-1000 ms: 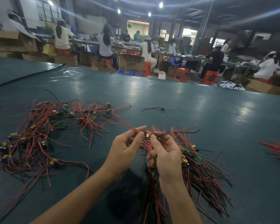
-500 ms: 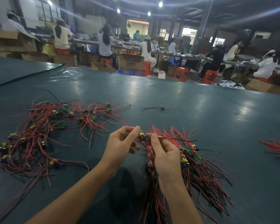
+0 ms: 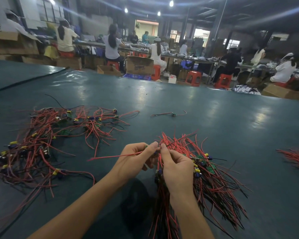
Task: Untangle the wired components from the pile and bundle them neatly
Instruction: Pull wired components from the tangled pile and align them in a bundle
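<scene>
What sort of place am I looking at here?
Most likely a small electronics assembly workshop: piles of red-wired components lie on a big green table, workers sit on red stools behind, and cardboard boxes stand around.

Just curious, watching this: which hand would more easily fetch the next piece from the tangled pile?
Left, probably: the left hand, pinching one red wire, sits nearer the tangled pile; the right hand grips the sorted bundle.

Showed a red wire; a pile of red and black, flecked with yellow caps and green boards; a dark teal table; red stools; brown boxes.
</scene>
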Demonstrator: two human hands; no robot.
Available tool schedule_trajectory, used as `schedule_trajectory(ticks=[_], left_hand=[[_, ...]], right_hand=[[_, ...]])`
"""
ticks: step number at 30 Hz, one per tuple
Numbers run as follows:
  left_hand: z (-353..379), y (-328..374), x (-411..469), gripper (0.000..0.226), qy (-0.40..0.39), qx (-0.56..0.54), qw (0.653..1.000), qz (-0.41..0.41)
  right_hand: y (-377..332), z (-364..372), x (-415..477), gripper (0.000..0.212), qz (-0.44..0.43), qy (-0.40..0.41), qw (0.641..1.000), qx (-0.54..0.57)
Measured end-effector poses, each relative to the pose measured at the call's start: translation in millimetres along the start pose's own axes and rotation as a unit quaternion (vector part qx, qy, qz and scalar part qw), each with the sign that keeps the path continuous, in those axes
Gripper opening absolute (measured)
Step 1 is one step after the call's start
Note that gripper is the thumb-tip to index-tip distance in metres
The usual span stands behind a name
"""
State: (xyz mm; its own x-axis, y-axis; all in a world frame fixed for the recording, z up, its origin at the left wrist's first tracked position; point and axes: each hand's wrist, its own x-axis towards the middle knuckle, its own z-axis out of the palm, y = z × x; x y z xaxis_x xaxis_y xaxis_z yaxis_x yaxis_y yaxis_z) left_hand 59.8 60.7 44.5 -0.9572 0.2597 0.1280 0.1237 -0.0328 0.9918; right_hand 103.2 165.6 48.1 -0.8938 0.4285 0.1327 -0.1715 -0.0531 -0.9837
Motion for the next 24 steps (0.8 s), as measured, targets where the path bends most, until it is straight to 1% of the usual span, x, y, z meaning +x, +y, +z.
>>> schedule_trajectory(ticks=[3, 6, 8, 13, 16, 19, 24], left_hand=[[1.6, -2.1, 0.9, 0.039, -0.001, 0.017, 1.0, 0.009], [1.1, -2.2, 1.2, 0.042, 0.006, -0.001, 1.0, 0.02], [1.5, -0.9, 0.3, 0.038, 0.009, -0.013, 1.0, 0.025], [1.8, -0.7, -0.2, 0.042, 0.017, -0.031, 0.999, 0.025], [-1.4, 2.2, -0.1, 0.041, 0.033, -0.051, 0.998, 0.036], [-3.4, 4.6, 0.6, 0.038, 0.039, -0.061, 0.997, 0.042], [-1.6, 2.4, 0.2, 0.037, 0.029, -0.058, 0.997, 0.039]], right_hand=[[2.4, 1.4, 0.0, 0.036, -0.004, 0.011, 1.0, -0.008], [4.1, 3.9, -0.8, 0.035, 0.003, 0.014, 1.0, 0.006], [4.3, 4.8, -0.2, 0.032, 0.004, 0.029, 0.999, 0.019], [2.3, -0.1, 8.2, 0.032, 0.059, 0.089, 0.991, 0.075], [-0.3, -9.3, 17.8, 0.029, 0.074, 0.139, 0.978, 0.138], [-3.8, -16.7, 24.0, 0.026, 0.066, 0.167, 0.965, 0.192], [-1.4, -17.6, 23.1, 0.024, 0.036, 0.176, 0.964, 0.196]])
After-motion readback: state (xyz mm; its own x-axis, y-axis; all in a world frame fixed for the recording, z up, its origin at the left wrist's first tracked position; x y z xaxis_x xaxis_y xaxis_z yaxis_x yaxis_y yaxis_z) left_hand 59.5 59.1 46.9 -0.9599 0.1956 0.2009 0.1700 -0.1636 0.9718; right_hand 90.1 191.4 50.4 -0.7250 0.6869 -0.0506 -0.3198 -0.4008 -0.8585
